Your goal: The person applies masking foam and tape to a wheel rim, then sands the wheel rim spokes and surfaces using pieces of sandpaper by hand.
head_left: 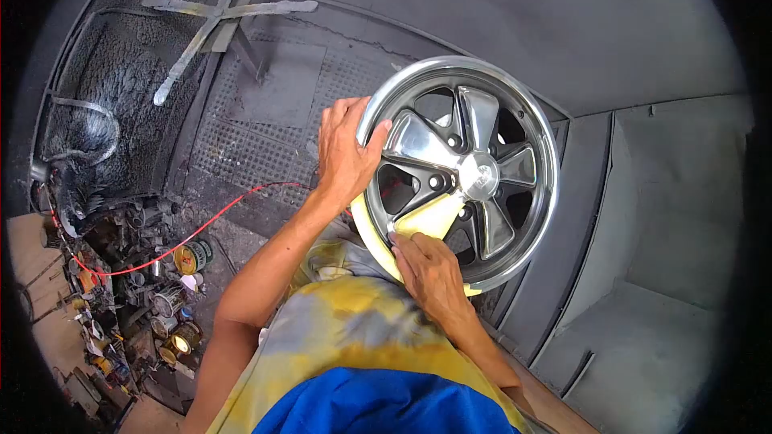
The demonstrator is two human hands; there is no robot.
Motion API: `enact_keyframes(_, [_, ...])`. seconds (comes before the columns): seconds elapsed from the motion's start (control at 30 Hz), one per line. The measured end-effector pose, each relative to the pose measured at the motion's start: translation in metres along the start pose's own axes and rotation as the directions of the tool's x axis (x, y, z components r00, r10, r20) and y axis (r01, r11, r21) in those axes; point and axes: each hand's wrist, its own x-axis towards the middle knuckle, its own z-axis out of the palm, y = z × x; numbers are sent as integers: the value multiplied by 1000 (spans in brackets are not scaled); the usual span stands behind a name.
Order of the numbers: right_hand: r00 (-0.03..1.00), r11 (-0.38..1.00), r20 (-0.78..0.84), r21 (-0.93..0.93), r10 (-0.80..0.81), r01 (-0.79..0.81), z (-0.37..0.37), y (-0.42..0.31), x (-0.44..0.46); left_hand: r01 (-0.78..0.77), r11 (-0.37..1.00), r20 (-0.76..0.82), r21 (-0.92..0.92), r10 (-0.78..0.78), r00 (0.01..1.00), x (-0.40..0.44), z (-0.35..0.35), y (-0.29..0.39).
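Head view: left of the five-spoke wheel [478, 176], the left hand [344, 157] clamps its outer lip, thumb over the polished face. At the wheel's lower left, the right hand [434, 277] has its fingers close together against a spoke; whether it grips is hidden, as is whatever supports the wheel above the floor [277, 84]. The wheel should handle stiff and fairly heavy, slippery where polished, easily scratched; opposite sides of the lip offer the surest hold.
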Motion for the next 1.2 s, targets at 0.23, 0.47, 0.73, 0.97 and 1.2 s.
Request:
enact_keyframes(0.23, [999,999,32,-21,-23,24,-5,5,3,-4,1000,-8,0,4,1000,6,2,-3])
enact_keyframes(0.47, [999,994,37,-99,-36,39,-2,2,10,-14,1000,-33,12,14,999,7,1,-2])
enact_keyframes(0.73, [998,984,-1,-170,-60,59,0,2,10,-5,1000,-32,15,6,999,6,1,-1])
enact_keyframes(0.97, [999,982,12,-184,-37,39,-3,3,0,-4,1000,-35,21,4,999,6,1,0])
enact_keyframes(1.2, [997,980,-17,-184,-78,73,0,4,6,-1,1000,-23,17,1,1000,8,-2,4])
